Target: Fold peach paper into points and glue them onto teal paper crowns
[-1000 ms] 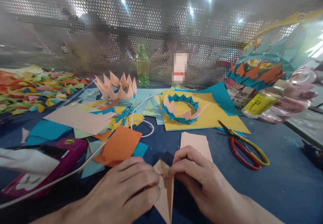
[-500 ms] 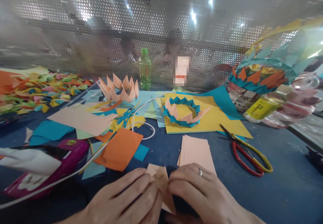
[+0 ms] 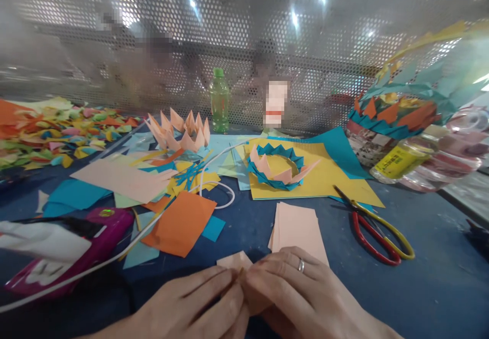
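The left hand (image 3: 202,301) and right hand (image 3: 305,290), fingertips close together, pinch a small folded peach paper piece (image 3: 234,260) near a stack of rectangular peach paper sheets (image 3: 300,227).

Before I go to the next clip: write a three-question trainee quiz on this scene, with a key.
1. True or false: the right hand wears a silver ring.
2. What do the left hand and right hand hold together? A) scissors; B) peach paper; C) green bottle.
3. Fill in: the blue zigzag band lies on a sheet coloured ____.

Key: 1 true; 2 B; 3 yellow.
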### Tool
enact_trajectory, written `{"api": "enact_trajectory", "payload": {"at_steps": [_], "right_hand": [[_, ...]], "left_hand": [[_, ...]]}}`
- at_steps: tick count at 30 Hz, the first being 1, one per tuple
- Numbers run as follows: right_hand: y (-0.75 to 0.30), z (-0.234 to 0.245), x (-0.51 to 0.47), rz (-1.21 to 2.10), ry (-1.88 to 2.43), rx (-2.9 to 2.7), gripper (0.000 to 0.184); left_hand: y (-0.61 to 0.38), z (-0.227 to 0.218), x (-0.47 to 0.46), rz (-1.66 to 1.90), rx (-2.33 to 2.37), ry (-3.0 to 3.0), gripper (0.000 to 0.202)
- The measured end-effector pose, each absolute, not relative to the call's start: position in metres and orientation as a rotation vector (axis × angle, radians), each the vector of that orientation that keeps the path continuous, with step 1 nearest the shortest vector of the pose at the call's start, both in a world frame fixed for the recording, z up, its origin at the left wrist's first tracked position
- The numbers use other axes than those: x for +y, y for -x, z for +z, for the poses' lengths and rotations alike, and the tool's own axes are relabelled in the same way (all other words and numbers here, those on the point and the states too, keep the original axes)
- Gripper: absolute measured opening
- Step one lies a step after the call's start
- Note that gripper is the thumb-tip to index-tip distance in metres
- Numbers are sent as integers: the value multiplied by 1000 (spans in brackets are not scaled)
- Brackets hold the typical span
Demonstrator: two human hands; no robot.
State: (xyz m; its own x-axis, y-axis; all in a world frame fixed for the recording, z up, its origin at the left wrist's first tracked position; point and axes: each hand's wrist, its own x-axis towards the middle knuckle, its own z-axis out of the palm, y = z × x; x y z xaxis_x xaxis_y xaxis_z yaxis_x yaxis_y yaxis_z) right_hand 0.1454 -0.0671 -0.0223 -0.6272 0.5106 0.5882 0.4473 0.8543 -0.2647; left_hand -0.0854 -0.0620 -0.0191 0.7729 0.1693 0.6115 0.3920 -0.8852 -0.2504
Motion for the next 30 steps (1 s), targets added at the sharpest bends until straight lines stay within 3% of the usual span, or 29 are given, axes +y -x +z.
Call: {"api": "enact_trajectory", "payload": {"at_steps": [7,18,30], "right_hand": [[-144,-40,-70,67,716,-2360,6],[-147,-38,-71,40,791,-2379,20],[-150,-27,-76,537,972,-2197,19]], "left_hand": [[81,-15,-59,-820,-441,2659,30],[75,-35,-61,-962,-693,2898,31],[70,-12,-56,-1063,-775,2957,24]]}}
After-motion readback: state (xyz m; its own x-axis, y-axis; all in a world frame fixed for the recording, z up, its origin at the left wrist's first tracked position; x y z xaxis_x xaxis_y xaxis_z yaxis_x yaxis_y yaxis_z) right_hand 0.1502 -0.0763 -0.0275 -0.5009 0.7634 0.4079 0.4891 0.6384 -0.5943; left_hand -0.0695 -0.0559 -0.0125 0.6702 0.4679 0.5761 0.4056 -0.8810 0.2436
